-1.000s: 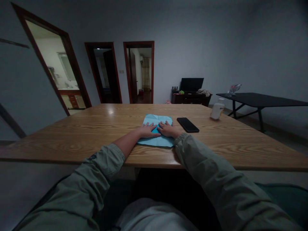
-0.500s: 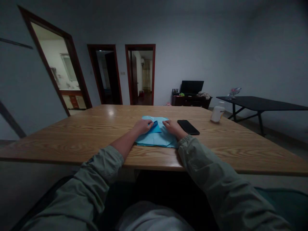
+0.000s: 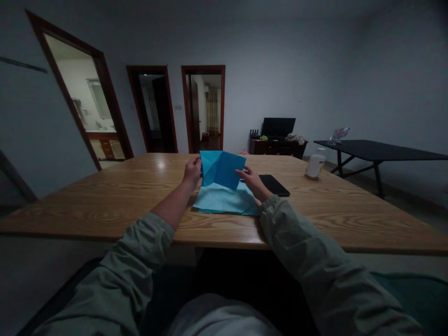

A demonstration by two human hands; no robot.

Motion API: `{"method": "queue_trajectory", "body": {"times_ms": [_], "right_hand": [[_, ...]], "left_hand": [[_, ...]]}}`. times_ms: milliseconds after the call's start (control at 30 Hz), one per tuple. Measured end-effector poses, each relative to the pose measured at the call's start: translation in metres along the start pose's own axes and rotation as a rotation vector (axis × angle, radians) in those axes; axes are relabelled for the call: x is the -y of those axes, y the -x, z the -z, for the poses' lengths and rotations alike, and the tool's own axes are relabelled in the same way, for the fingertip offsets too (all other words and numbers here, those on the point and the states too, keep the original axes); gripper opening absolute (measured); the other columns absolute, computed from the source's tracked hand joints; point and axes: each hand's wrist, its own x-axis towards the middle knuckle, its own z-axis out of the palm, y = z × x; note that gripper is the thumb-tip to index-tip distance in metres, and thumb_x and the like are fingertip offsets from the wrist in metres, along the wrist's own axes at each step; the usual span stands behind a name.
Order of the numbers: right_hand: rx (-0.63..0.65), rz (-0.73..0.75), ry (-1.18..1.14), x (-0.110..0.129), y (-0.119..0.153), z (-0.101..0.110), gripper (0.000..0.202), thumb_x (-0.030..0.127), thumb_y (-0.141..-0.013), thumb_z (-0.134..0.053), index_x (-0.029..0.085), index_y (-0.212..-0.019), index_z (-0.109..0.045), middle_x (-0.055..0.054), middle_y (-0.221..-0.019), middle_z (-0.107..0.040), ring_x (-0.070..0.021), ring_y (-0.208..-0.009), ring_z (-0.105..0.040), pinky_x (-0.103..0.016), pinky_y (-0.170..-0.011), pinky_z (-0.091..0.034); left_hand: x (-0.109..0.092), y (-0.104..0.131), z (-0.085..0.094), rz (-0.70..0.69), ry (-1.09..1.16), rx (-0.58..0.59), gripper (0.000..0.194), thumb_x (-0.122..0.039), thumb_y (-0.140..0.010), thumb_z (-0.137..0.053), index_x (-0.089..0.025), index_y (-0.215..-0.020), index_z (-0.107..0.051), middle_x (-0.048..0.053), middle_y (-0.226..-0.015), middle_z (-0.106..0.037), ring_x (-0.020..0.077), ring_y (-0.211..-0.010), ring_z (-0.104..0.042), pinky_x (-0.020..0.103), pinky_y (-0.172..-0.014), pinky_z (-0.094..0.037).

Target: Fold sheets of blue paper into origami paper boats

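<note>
A creased sheet of bright blue paper (image 3: 224,168) stands raised between my hands, partly unfolded, with a fold line down its middle. My left hand (image 3: 192,171) is closed on its left edge. At its right edge, my right hand (image 3: 252,181) pinches the sheet between thumb and fingers. Under it, paler blue creased sheets (image 3: 226,199) lie in a loose stack on the wooden table, their far part hidden by the raised paper.
A black phone (image 3: 275,185) lies just right of my right hand on the wooden table (image 3: 122,200). Farther right stands a white bottle (image 3: 316,164). Beyond are a black table (image 3: 378,150) and a dark cabinet (image 3: 278,148) with a screen (image 3: 279,126).
The blue paper, earlier folded small and low on the stack, is now lifted and opened wider. My left hand has moved left and up; my right hand has shifted only slightly.
</note>
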Motion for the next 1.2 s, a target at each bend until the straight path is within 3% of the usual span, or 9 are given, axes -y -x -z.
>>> {"method": "queue_trajectory", "body": {"times_ms": [133, 300, 433, 600, 733, 900, 1200], "right_hand": [[0.083, -0.045, -0.178, 0.002, 0.003, -0.003, 0.042, 0.041, -0.088, -0.064, 0.02, -0.123, -0.058, -0.008, -0.112, -0.069, -0.0224, -0.099, -0.067, -0.034, -0.081, -0.058], [0.041, -0.059, -0.149, -0.007, -0.002, 0.001, 0.031, 0.03, -0.085, -0.064, 0.018, -0.113, -0.063, -0.007, -0.1, -0.072, -0.0213, -0.088, -0.069, -0.036, -0.079, -0.059], [0.018, -0.024, -0.084, -0.011, -0.006, 0.004, 0.029, 0.023, -0.081, -0.061, 0.016, -0.109, -0.065, -0.006, -0.099, -0.072, -0.0203, -0.086, -0.068, -0.034, -0.079, -0.058], [-0.068, -0.071, -0.042, -0.011, -0.008, 0.011, 0.034, 0.017, -0.079, -0.057, 0.014, -0.112, -0.062, -0.007, -0.098, -0.072, -0.0174, -0.077, -0.067, -0.026, -0.068, -0.055], [-0.048, -0.09, 0.219, -0.019, -0.006, 0.018, 0.045, 0.015, -0.081, -0.056, 0.016, -0.126, -0.056, -0.007, -0.095, -0.071, -0.0175, -0.071, -0.066, -0.025, -0.062, -0.053], [0.093, 0.1, 0.689, -0.017, 0.005, 0.016, 0.053, 0.011, -0.08, -0.061, 0.023, -0.131, -0.056, -0.007, -0.111, -0.068, -0.0206, -0.087, -0.067, -0.03, -0.079, -0.054], [0.308, 0.239, 0.831, -0.005, 0.014, 0.006, 0.032, 0.015, -0.081, -0.065, 0.022, -0.112, -0.069, -0.004, -0.112, -0.068, -0.0227, -0.103, -0.063, -0.03, -0.093, -0.046]], "left_hand": [[-0.006, 0.003, 0.003, 0.121, 0.212, 0.064, 0.034, -0.052, -0.081, -0.053, -0.019, -0.091, -0.059, 0.001, -0.074, -0.063, 0.0146, -0.065, -0.061, 0.025, -0.059, -0.048], [-0.001, 0.006, 0.012, 0.287, 0.104, 0.261, 0.058, -0.072, -0.076, -0.051, -0.02, -0.101, -0.061, 0.008, -0.091, -0.069, 0.0202, -0.074, -0.066, 0.031, -0.062, -0.052], [0.018, 0.0, 0.014, 0.152, -0.038, 0.246, 0.054, -0.045, -0.059, -0.078, -0.016, -0.101, -0.061, 0.008, -0.093, -0.071, 0.0216, -0.082, -0.066, 0.034, -0.074, -0.054], [0.033, -0.011, 0.02, 0.038, -0.092, 0.235, 0.054, -0.029, -0.058, -0.074, -0.014, -0.108, -0.058, 0.008, -0.095, -0.071, 0.0195, -0.081, -0.066, 0.035, -0.077, -0.054], [0.036, -0.008, 0.027, 0.016, -0.26, 0.316, 0.056, -0.025, -0.063, -0.069, -0.014, -0.117, -0.058, 0.01, -0.101, -0.071, 0.0212, -0.085, -0.067, 0.035, -0.078, -0.055], [0.037, 0.003, 0.025, -0.135, -0.729, 0.463, 0.058, -0.024, -0.07, -0.066, -0.019, -0.128, -0.06, 0.012, -0.121, -0.068, 0.0237, -0.096, -0.067, 0.034, -0.087, -0.053], [0.027, 0.018, 0.015, -0.219, -0.996, 0.774, 0.049, -0.046, -0.081, -0.058, -0.024, -0.124, -0.066, 0.006, -0.127, -0.065, 0.0253, -0.115, -0.06, 0.034, -0.101, -0.043]]}}
